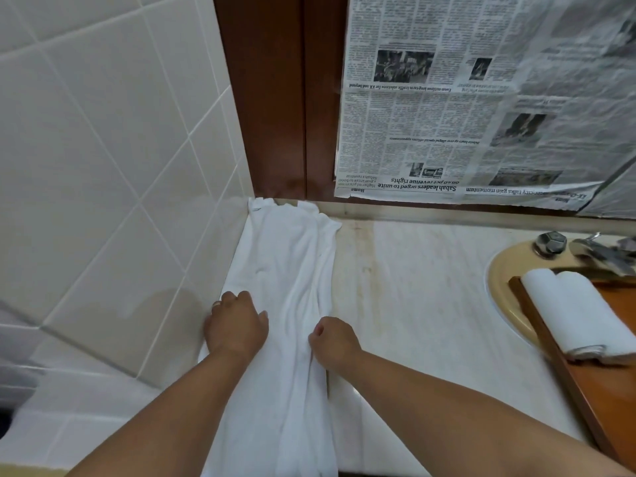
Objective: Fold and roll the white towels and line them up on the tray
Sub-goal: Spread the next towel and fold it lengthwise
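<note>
Our left hand (237,325) and right hand (332,342) clench their fingers on the long towel (289,263) spread on the counter (430,304); a rolled towel (578,315) lies on the tray (605,407).

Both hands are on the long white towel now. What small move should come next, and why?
Probably smooth the towel flat: it lies lengthwise on the counter, wrinkled, with the left hand and right hand at its side edges. Rolling comes after, as with the rolled towels on the tray.
</note>
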